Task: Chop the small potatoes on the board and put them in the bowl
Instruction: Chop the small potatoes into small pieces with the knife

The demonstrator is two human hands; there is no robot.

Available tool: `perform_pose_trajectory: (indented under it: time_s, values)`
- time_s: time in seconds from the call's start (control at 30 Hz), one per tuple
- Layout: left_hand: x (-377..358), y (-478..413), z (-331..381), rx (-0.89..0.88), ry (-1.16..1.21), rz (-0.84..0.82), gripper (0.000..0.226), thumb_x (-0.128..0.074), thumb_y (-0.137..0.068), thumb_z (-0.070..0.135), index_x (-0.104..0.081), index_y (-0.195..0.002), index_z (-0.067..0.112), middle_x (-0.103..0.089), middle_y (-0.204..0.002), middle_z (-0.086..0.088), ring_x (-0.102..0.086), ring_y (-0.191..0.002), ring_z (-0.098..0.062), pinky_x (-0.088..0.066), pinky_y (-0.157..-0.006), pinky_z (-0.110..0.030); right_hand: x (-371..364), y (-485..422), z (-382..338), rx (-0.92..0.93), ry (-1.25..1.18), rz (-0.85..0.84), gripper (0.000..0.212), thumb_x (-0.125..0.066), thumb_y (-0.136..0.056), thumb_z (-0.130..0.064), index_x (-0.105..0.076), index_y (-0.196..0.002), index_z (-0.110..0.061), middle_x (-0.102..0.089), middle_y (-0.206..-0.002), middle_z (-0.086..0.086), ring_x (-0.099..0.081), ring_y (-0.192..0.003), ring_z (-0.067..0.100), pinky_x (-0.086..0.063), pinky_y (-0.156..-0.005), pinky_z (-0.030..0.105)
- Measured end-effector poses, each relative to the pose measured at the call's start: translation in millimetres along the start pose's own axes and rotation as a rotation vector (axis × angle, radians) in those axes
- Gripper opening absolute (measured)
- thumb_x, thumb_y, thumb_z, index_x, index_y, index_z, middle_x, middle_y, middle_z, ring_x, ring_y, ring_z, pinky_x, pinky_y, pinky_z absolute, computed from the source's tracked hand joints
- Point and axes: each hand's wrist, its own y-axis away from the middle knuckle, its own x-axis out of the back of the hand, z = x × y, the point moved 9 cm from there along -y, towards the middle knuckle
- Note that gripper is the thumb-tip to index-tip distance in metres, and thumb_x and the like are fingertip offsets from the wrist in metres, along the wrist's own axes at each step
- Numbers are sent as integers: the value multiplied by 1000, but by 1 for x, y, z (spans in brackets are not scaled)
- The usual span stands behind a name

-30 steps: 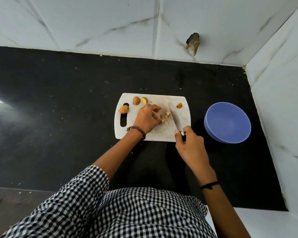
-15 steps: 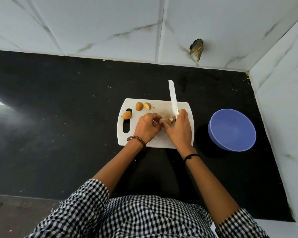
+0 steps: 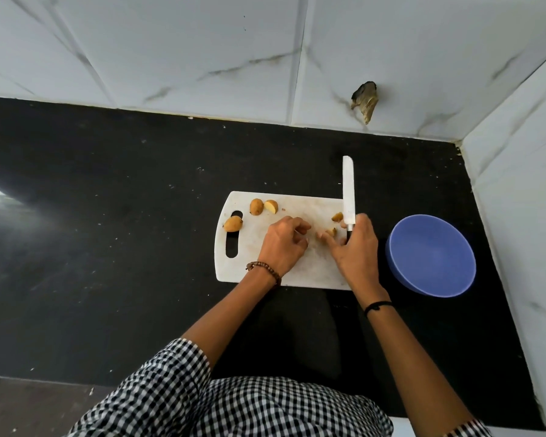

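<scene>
A white cutting board [image 3: 252, 244] lies on the black counter. Three small potatoes sit at its far left: one [image 3: 233, 223] by the handle slot, one [image 3: 256, 206] further back, and a cut half [image 3: 271, 206] beside it. Cut pieces [image 3: 337, 217] lie near the knife. My right hand [image 3: 355, 250] grips the handle of a white-bladed knife [image 3: 348, 193], blade pointing away from me, while its fingers touch a potato piece [image 3: 331, 232]. My left hand [image 3: 282, 244] rests on the board with curled fingers, just left of that piece. The blue bowl [image 3: 432, 257] stands empty to the right.
White marble-tiled walls close the counter at the back and on the right, just past the bowl. A broken hole [image 3: 364, 102] marks the back wall. The black counter [image 3: 108, 231] stretches wide to the left of the board.
My right hand moved from the board's near edge up to the cut pieces, swinging the knife blade to point away. Since half a second ago my hands have drawn slightly apart.
</scene>
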Motion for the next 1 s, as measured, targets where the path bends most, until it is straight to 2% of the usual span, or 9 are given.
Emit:
perform_pose_trajectory:
  time_s: [0.1,0.23,0.37,0.47,0.57,0.63,0.77,0.9,1.0]
  values:
    - [-4,0,5,-24,4,-9,25,-67,-83,6,-68,-107,11,-65,-102,-3,-56,-80,-6,-47,-74,-11,-7,0,3,2,21,-42,44,-79,-84,-28,-50,-113,-11,-53,-112,3,-55,-97,14,-45,-76,22]
    - [-4,-1,8,-49,-5,6,23,-65,-83,4,-69,-105,10,-66,-99,-4,-59,-81,-11,-54,-77,-24,2,-5,2,23,47,21,35,-73,-89,-30,-49,-108,-12,-53,-107,6,-56,-91,17,-50,-75,29]
    - [-3,-2,4,-38,-52,12,24,-63,-84,7,-69,-106,14,-65,-99,-1,-59,-81,-11,-55,-75,-28,10,-9,-2,11,86,43,42,-75,-87,-35,-48,-109,-13,-50,-105,3,-52,-90,12,-39,-70,14]
    - [5,-1,3,-35,-132,36,22,-61,-86,10,-68,-107,16,-63,-100,2,-60,-81,-14,-55,-66,-31,2,-6,-12,56,65,12,41,-75,-87,-34,-51,-111,-12,-52,-107,2,-54,-92,12,-42,-73,16]
    - [28,2,5,-63,-352,161,25,-60,-83,5,-68,-102,19,-63,-100,3,-61,-83,-18,-38,-43,-27,-13,-3,-24,99,68,-28,39,-72,-90,-31,-51,-113,-9,-51,-106,3,-54,-91,13,-48,-73,22]
    - [43,2,5,-83,-513,214,38,-62,-76,-4,-67,-106,19,-63,-107,2,-61,-89,-21,-21,-41,-21,-25,-3,-33,134,78,-53,33,-71,-91,-32,-51,-107,-10,-52,-101,3,-53,-87,13,-50,-70,24]
    - [56,-11,-7,-32,-699,107,52,-55,-86,-1,-48,-131,24,-45,-140,-1,-52,-110,-20,-44,-54,-31,-50,-5,-47,129,71,-132,29,-68,-93,-32,-50,-105,-12,-52,-99,-1,-51,-86,11,-36,-62,9]
    - [58,-20,-10,-61,-748,66,30,-55,-90,7,-56,-114,26,-58,-111,3,-51,-98,-17,-42,-58,-29,-63,-8,-56,117,61,-156,26,-66,-95,-32,-51,-106,-14,-53,-98,-2,-54,-85,10,-39,-65,10]
    - [58,-24,-4,-112,-713,77,26,-54,-91,7,-57,-112,22,-59,-103,2,-51,-95,-16,-40,-58,-28,-66,-6,-56,85,39,-158,23,-63,-96,-35,-50,-104,-18,-55,-96,-4,-56,-83,11,-50,-72,20]
